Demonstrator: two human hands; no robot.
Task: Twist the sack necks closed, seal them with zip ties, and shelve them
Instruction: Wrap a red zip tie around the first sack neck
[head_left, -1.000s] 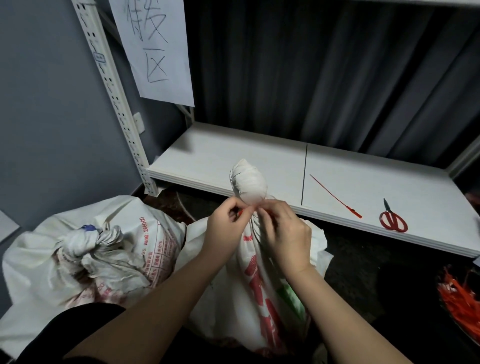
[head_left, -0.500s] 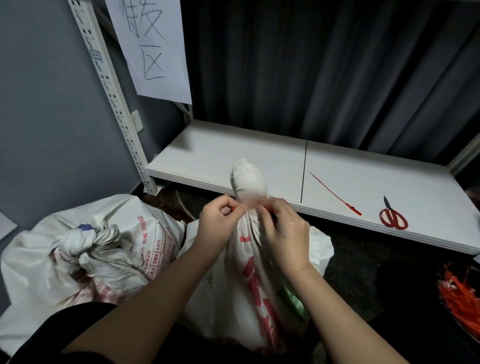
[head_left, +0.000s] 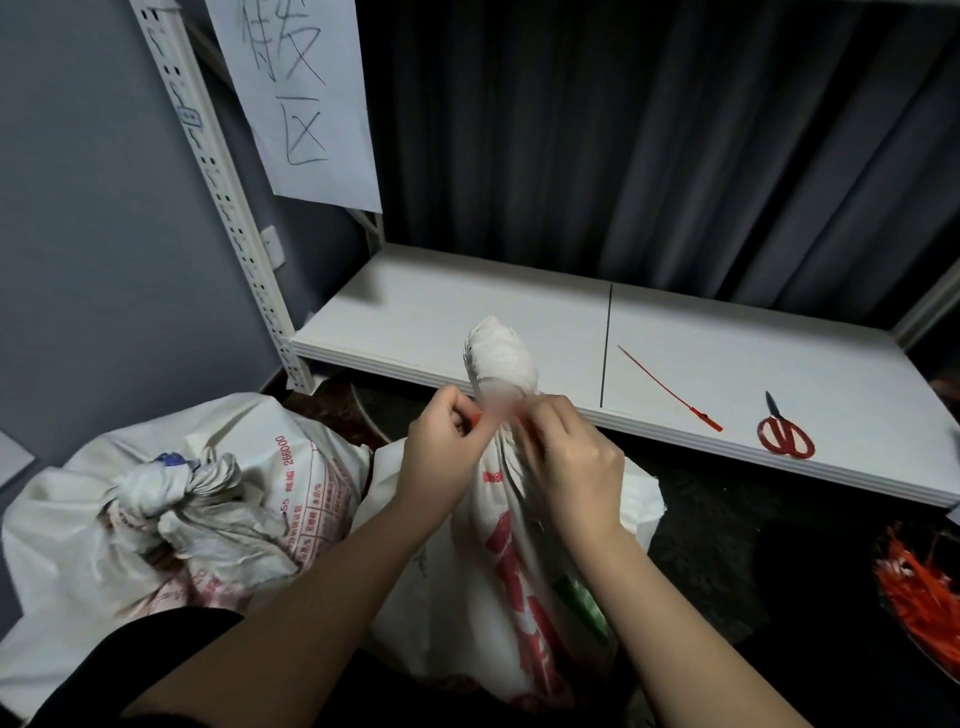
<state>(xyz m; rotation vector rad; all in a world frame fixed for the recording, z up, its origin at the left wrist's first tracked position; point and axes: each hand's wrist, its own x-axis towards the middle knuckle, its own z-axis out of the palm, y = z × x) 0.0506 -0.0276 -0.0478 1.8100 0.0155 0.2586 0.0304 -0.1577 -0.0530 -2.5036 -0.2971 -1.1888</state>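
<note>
A: Any writing legible?
B: "266000" in red on the tied sack (head_left: 171, 499) at left; the paper sign (head_left: 298, 98) on the rack has handwritten characters.
A: Hands?
B: The left hand (head_left: 441, 447) and right hand (head_left: 566, 457) pinch a red zip tie (head_left: 475, 419) round the twisted neck of the middle sack (head_left: 511, 545), before the shelf (head_left: 415, 317).
A: On it?
B: A spare zip tie (head_left: 670, 388), red scissors (head_left: 783, 434).

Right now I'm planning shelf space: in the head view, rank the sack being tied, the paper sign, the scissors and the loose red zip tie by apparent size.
1. Sack being tied, though nearness inflates it.
2. Paper sign.
3. Loose red zip tie and scissors: unsure; the tie looks longer, the scissors broader.
</note>
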